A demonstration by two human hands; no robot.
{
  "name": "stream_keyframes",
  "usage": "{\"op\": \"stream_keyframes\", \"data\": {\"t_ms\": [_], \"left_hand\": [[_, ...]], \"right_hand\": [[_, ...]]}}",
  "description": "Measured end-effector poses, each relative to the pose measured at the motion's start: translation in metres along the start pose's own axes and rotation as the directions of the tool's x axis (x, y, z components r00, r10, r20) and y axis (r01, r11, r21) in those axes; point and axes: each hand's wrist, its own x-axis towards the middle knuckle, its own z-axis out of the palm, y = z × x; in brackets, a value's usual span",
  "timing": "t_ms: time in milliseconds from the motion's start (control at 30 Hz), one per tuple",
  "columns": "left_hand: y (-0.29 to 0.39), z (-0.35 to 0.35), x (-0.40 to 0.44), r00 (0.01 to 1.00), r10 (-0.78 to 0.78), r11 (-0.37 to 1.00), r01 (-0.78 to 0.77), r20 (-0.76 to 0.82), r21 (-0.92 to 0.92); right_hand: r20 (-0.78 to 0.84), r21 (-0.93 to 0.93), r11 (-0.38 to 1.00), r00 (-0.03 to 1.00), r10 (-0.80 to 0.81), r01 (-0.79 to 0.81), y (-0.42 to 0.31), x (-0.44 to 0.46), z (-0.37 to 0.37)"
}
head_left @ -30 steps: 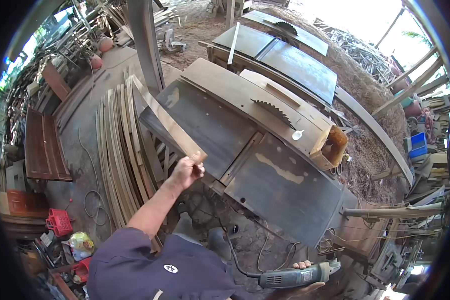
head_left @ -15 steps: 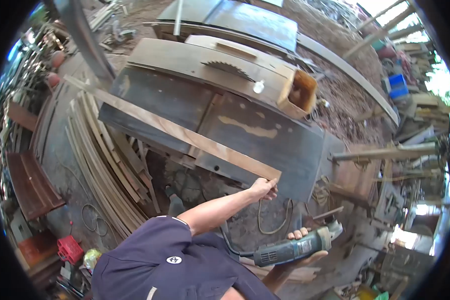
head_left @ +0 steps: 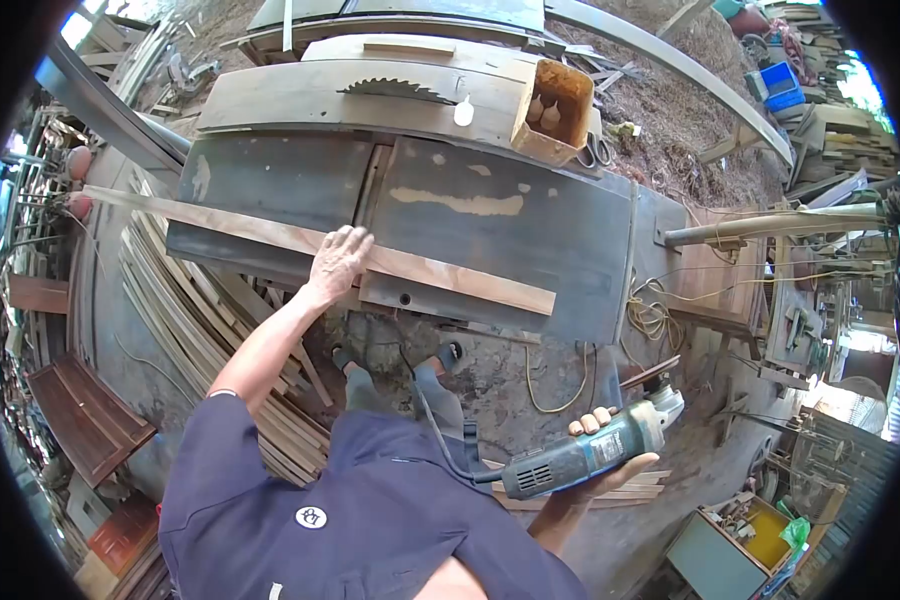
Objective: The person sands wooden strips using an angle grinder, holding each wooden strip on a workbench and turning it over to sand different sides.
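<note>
A long, narrow wooden strip (head_left: pixel 450 275) lies slantwise over the dark metal machine table (head_left: pixel 530 240), its far left end sticking out past the table's edge. Across the middle of this strip rests my left hand (head_left: pixel 340 262), palm down, fingers stretched over the wood and not wrapped round it. My right hand (head_left: pixel 620 474) is closed around the body of an angle grinder (head_left: pixel 585 455), low on the right and apart from the table. The grinder's disc (head_left: pixel 653 371) is seen edge-on, and its cord runs back towards my body.
Behind the table, a toothed saw blade (head_left: pixel 395 90), a small white bottle (head_left: pixel 463 111) and an open box (head_left: pixel 553 115) holding bottles sit on a board. Long strips (head_left: pixel 185 330) are stacked at left. A coiled yellow cord (head_left: pixel 655 312) hangs right; a metal post (head_left: pixel 110 115) stands upper left.
My left hand has let go of the strip's near right end and moved left to its middle. The grinder stays in my right hand. The view has shifted.
</note>
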Motion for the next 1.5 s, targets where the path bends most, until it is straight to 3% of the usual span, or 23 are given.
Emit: {"op": "stream_keyframes", "data": {"t_ms": [100,133,233,367,433,500,567,633,667,700,733,767,800,833,867,900,967,1033,1200,1500], "left_hand": [[-0.003,0.013,0.01,0.992,0.042,0.998,-0.034,0.12,-0.061],[-0.001,0.013,0.011,0.999,0.025,0.999,-0.023,0.038,-0.047],[0.015,0.02,0.023,1.0,-0.028,0.999,0.028,0.004,-0.045],[0.083,0.018,0.064,1.0,-0.005,0.989,0.006,0.006,-0.148],[0.119,0.022,0.089,0.991,-0.114,0.958,0.129,0.073,-0.257],[0.148,-0.001,0.112,0.948,-0.308,0.796,0.21,-0.081,-0.567],[0.133,-0.047,0.145,0.944,-0.24,0.557,-0.059,-0.228,-0.829],[0.101,-0.195,0.167,0.967,-0.193,0.099,-0.152,-0.169,-0.983],[0.087,-0.272,0.157,0.864,-0.263,0.203,0.485,0.43,-0.85],[0.089,-0.263,0.148,0.856,-0.268,0.184,0.495,0.441,-0.849],[0.086,-0.263,0.15,0.862,-0.292,0.189,0.477,0.414,-0.858],[0.063,-0.272,0.156,0.886,-0.353,0.265,0.404,0.301,-0.876],[0.031,-0.293,0.18,0.915,-0.377,0.381,0.295,0.144,-0.876],[0.027,-0.304,0.181,0.918,-0.378,0.395,0.275,0.118,-0.877],[0.046,-0.301,0.159,0.903,-0.386,0.336,0.329,0.19,-0.882],[0.069,-0.296,0.137,0.886,-0.367,0.274,0.395,0.284,-0.877],[0.066,-0.3,0.149,0.92,-0.337,0.316,0.309,0.199,-0.897],[0.077,-0.296,0.148,0.931,-0.317,0.299,0.278,0.179,-0.913],[0.084,-0.29,0.113,0.906,-0.398,0.247,0.258,0.145,-0.934],[0.082,-0.304,0.107,0.913,-0.405,0.321,0.091,-0.05,-0.943]], "right_hand": [[0.0,0.002,1.0,1.0,-0.026,0.026,0.003,-0.002,0.004],[0.012,0.018,0.999,0.999,-0.031,0.031,0.003,-0.004,0.003],[0.017,0.017,1.0,1.0,-0.004,0.004,-0.002,-0.007,-0.001],[-0.025,-0.052,0.999,1.0,-0.018,0.017,0.002,-0.003,0.002],[-0.021,-0.035,0.999,1.0,-0.005,0.004,0.008,0.0,0.006],[-0.02,-0.031,1.0,1.0,-0.004,0.003,0.01,0.001,0.008],[0.002,-0.073,0.997,1.0,0.015,-0.015,0.009,0.002,0.005],[-0.073,-0.121,0.993,0.997,-0.002,-0.006,0.013,0.002,0.011],[-0.133,-0.195,0.981,0.991,-0.012,-0.014,0.017,0.002,0.015],[-0.179,-0.265,0.964,0.984,-0.024,-0.024,0.019,0.004,0.015],[-0.131,-0.217,0.974,0.991,0.035,-0.063,0.022,0.008,-0.001],[0.201,0.041,0.983,0.965,0.166,-0.178,0.029,0.029,-0.047],[0.331,0.114,0.983,0.938,0.098,-0.143,0.074,0.082,-0.04],[0.23,0.044,0.989,0.965,0.128,-0.142,0.076,0.074,-0.035],[0.038,-0.075,0.977,0.979,0.201,-0.198,0.05,0.027,-0.038],[-0.266,-0.256,0.948,0.956,0.121,-0.191,0.046,0.006,0.026],[-0.208,-0.164,0.964,0.962,0.176,-0.211,0.057,0.009,0.012],[-0.147,-0.289,0.938,0.977,0.156,-0.193,0.06,0.008,0.012],[-0.145,-0.293,0.932,0.974,0.176,-0.212,0.063,0.007,0.019],[-0.145,-0.325,0.918,0.971,0.188,-0.226,0.075,-0.002,0.023]]}}
